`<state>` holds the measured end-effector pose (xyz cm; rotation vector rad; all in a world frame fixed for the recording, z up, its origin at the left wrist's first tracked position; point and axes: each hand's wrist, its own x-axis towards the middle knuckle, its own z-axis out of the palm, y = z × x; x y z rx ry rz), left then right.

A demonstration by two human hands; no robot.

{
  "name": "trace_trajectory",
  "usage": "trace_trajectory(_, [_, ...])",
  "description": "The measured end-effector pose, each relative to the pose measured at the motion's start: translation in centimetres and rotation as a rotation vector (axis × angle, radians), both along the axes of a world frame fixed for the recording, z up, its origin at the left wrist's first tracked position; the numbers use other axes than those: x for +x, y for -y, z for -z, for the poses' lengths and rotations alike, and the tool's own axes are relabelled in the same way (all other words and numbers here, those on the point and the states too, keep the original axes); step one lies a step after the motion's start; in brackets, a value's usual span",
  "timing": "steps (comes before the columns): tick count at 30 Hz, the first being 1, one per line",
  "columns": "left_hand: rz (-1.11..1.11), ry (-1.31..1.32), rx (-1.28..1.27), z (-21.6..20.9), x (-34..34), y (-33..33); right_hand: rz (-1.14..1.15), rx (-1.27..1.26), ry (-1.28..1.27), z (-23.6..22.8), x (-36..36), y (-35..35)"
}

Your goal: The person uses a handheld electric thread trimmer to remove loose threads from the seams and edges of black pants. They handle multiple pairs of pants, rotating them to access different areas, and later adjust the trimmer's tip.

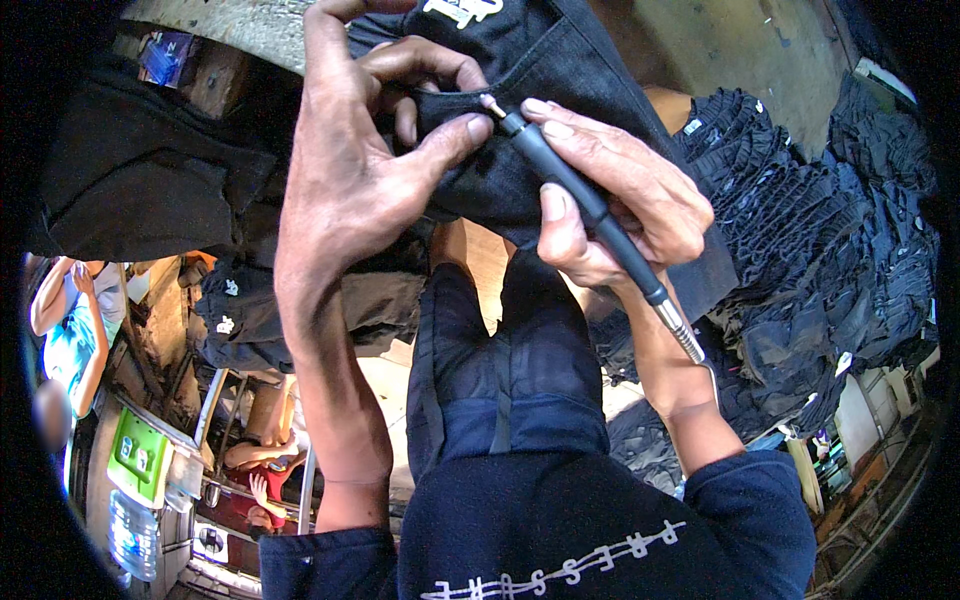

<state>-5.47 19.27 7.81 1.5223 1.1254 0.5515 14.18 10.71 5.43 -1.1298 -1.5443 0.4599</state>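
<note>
Dark denim trousers or a similar garment (590,60) with a white print lie in front of me, a seamed pocket-like edge running across them. My left hand (345,170) pinches a fold of that edge between thumb and fingers. My right hand (645,195) grips a black pen-shaped rotary tool (556,166) like a pencil. Its small pinkish tip (488,101) is at the pinched edge, close to my left thumb and forefinger. A metal spring sleeve (684,332) and a thin cable trail from the tool's back end over my right wrist.
Piles of dark gathered garments (800,240) stand on the right. More dark cloth (140,165) lies at the left, above folded pieces (260,310) with small white prints. Two people are at the far left, one in a red shirt (262,490). A green container (140,455) stands near them.
</note>
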Motion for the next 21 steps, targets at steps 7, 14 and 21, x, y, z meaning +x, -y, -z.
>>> trace_trajectory(7, [0.002,0.026,-0.034,-0.1,0.2,0.0,-0.002,-0.043,0.02,-0.2,0.4,0.3])
trace_trajectory(14, [0.009,0.016,-0.051,-0.2,0.2,0.0,0.008,-0.045,0.04,0.4,0.9,0.5])
trace_trajectory(21, [-0.038,0.102,-0.082,0.1,0.5,0.1,-0.005,0.057,-0.035,2.5,1.3,0.1])
